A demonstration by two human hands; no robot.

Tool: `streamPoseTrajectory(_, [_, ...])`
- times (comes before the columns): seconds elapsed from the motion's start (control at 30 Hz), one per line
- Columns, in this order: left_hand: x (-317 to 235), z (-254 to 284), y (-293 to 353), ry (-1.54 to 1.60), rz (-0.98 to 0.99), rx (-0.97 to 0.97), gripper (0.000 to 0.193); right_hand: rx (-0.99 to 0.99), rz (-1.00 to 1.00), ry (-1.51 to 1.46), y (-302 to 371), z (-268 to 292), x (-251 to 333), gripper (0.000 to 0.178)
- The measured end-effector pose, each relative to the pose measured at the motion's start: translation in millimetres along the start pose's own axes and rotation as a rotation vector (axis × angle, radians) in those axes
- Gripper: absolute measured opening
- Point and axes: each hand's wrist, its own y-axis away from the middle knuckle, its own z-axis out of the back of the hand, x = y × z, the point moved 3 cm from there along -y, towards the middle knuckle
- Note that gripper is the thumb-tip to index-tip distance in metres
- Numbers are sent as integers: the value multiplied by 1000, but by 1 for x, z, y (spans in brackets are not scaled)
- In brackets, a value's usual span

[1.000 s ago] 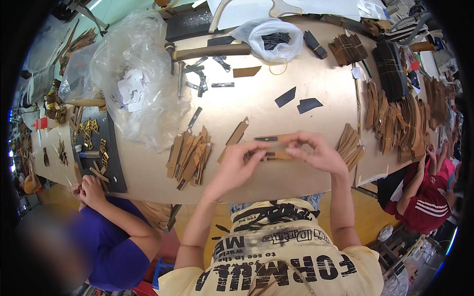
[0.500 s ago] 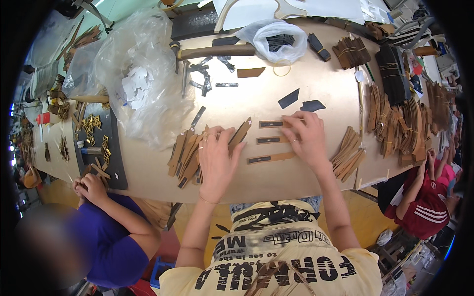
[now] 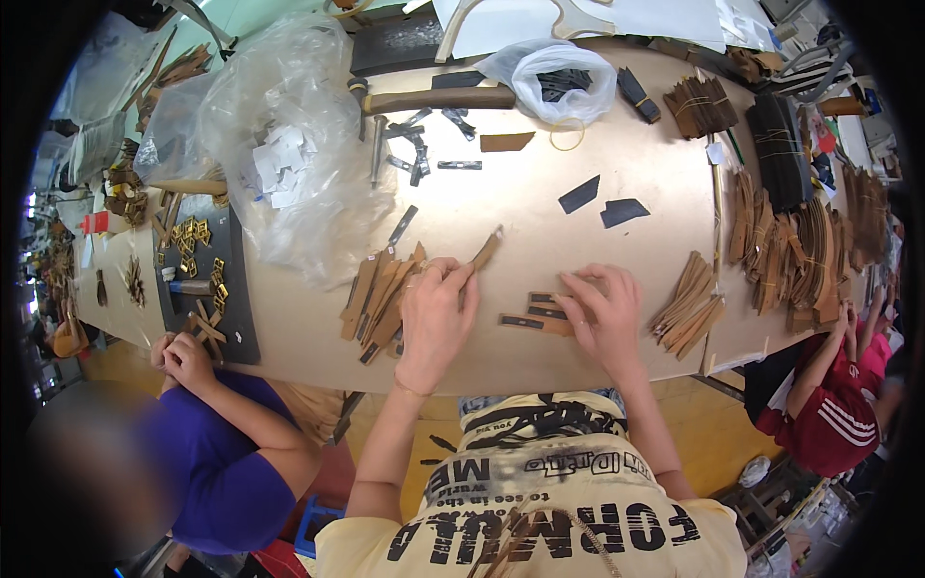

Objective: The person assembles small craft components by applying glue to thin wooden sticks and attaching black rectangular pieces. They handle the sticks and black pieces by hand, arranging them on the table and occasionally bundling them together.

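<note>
While the left hand (image 3: 438, 313) is closed in a pinch on one single strip (image 3: 489, 248), the right hand (image 3: 607, 308) is bent over the right ends of three inlaid strips (image 3: 523, 321); whether it grips them cannot be told. The single strip is narrow and brown, slants up and away from the fingers, and has a slightly blurred, pale tip. The three inlaid strips lie close together on the table (image 3: 511, 361), each brown with one dark rectangular insert near its left end.

Immediately left of the left hand is one heap of brown strips (image 3: 381, 299), overlapped too closely to count. One further heap of plain strips (image 3: 689, 306) lies to the right of the right hand.

Beyond the hands are the following: two black four-sided pieces (image 3: 579, 195), one brown flat piece (image 3: 507, 143), one yellow band (image 3: 568, 137), one hammer (image 3: 438, 99) with a brown handle, and one white bag (image 3: 601, 85) containing black pieces, number indeterminable.
</note>
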Motion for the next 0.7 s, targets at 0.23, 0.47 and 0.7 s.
streamPoseTrajectory(0.23, [-3, -1, 2, 871, 464, 151, 22, 79, -98, -456, -42, -11, 34, 27])
streamPoseTrajectory(0.47, [-17, -17, 12, 1278, 424, 334, 47, 29, 327, -60, -42, -6, 38, 34])
streamPoseTrajectory(0.7, [-15, -25, 15, 1141, 478, 296, 58, 113, 448, 182, -33, -6, 35, 32])
